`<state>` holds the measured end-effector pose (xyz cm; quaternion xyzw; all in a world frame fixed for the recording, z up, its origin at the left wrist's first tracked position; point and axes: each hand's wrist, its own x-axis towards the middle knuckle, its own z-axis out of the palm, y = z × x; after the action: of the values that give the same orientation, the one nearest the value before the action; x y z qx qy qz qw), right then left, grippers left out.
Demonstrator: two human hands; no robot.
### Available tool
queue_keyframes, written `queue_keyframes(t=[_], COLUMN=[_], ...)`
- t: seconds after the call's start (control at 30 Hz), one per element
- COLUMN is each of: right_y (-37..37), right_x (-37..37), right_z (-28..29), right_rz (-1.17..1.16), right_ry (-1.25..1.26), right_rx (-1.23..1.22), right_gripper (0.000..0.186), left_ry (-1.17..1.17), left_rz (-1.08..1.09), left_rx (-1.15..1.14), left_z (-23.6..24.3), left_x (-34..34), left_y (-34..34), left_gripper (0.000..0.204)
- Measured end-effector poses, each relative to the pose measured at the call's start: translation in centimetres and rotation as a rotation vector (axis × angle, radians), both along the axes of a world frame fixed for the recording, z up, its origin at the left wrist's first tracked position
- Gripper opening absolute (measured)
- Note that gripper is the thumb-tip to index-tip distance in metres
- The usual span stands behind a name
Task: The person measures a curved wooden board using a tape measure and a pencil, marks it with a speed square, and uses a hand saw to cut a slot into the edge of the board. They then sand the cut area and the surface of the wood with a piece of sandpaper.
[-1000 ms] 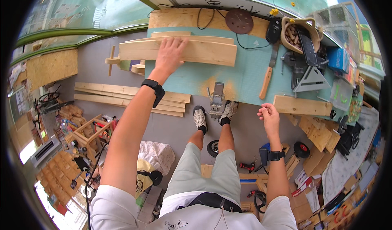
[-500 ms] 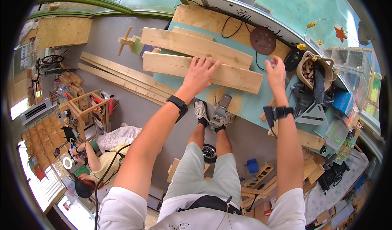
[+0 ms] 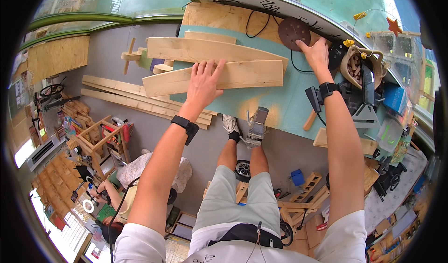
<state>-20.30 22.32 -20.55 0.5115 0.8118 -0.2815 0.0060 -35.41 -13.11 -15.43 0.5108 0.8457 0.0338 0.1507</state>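
Note:
My left hand [image 3: 203,83] lies across the nearer wooden board [image 3: 254,74], a pale plank with a gently curved edge. Its fingertips reach the far edge and its thumb is by the near edge. Behind it lies a similar curved board [image 3: 205,49], with a shorter wooden piece [image 3: 210,37] beyond that. My right hand [image 3: 316,56] is at the far side of the bench, thumb on the rim of a brown round sanding disc [image 3: 290,31] with holes. Its other fingers are apart from the thumb. What lies under the disc is hidden.
The bench has a teal top [image 3: 275,97] with a black cable [image 3: 249,24]. To the right are a basket of wooden pieces [image 3: 357,69], a metal square [image 3: 366,118] and a wooden handle [image 3: 309,121]. Long planks [image 3: 140,102] lie left; another person [image 3: 126,207] is lower left.
The nearer board has turned, its right end swinging away from me and its left end toward me, with my left hand on it. My right hand has moved forward to the sanding disc.

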Motion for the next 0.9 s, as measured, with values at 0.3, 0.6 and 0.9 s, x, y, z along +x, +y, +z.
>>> queue_keyframes(t=[0.3, 0.6, 0.9], right_y=[3.1, -7.1, -10.8], right_x=[-2.2, 8.8, 8.1], right_z=[-2.4, 7.8, 10.4], right_rz=[0.0, 0.189, 0.814], right_ry=[0.026, 0.59, 0.605], right_rx=[-0.111, -0.169, 0.064], right_gripper=[0.069, 0.033, 0.055], left_ry=[0.169, 0.134, -0.215], left_rz=[-0.117, -0.03, -0.153], left_rx=[0.122, 0.252, 0.314], left_z=[-2.4, -1.9, 5.9], left_x=[4.9, 6.3, 5.1], left_y=[3.7, 6.9, 3.3], left_gripper=[0.095, 0.073, 0.083])
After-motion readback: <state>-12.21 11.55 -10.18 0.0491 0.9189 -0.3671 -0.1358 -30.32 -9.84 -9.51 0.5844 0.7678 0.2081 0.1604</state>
